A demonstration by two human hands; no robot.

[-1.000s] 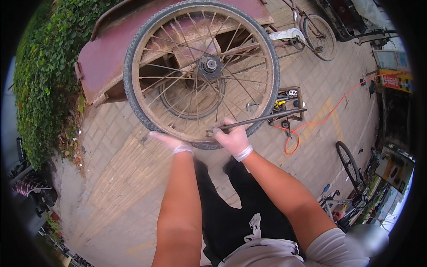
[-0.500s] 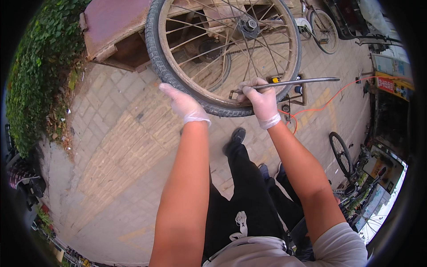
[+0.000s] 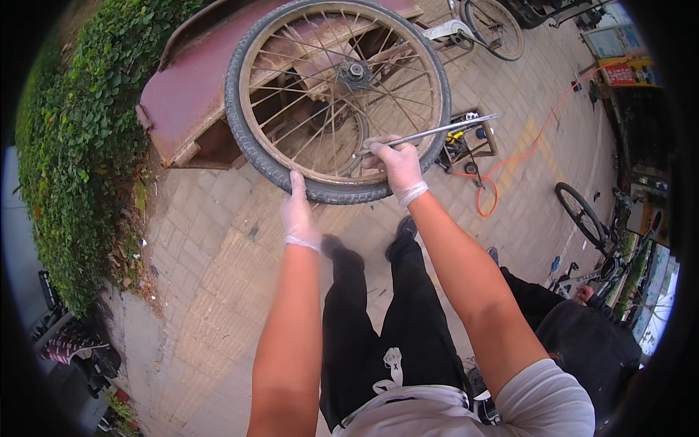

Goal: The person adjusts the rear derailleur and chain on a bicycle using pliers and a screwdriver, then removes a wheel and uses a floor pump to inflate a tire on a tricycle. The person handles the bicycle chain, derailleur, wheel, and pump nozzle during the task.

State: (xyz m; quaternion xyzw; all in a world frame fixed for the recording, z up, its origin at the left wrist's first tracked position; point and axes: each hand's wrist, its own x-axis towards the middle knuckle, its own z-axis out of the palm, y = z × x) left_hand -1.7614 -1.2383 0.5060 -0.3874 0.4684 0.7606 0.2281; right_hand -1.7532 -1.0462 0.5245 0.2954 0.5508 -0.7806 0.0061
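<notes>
A spoked wheel (image 3: 354, 71) with a rusty rim and a black knobbly tyre (image 3: 240, 120) fills the upper middle. My left hand (image 3: 298, 211), in a thin clear glove, grips the tyre's lower edge; its thumb lies along the tyre, and the other fingers are mostly hidden. My right hand (image 3: 397, 166), gloved too, closes round a long thin metal pry bar (image 3: 444, 129) at the lower right of the rim. The bar's near tip sits over the spokes by the rim, and its far end points right, past the tyre.
A rusty reddish cart body (image 3: 186, 102) stands behind the wheel. To the right lie a tool tray (image 3: 477, 148) and an orange hose (image 3: 535, 151). A loose bicycle wheel (image 3: 582, 216) is farther right, near a person in dark clothes (image 3: 590, 342). Green bushes (image 3: 95, 167) line the left.
My left hand has gone from spread beside the tyre to gripping its lower edge. In the picture, the wheel sits farther left; the bar has tilted, its far end higher.
</notes>
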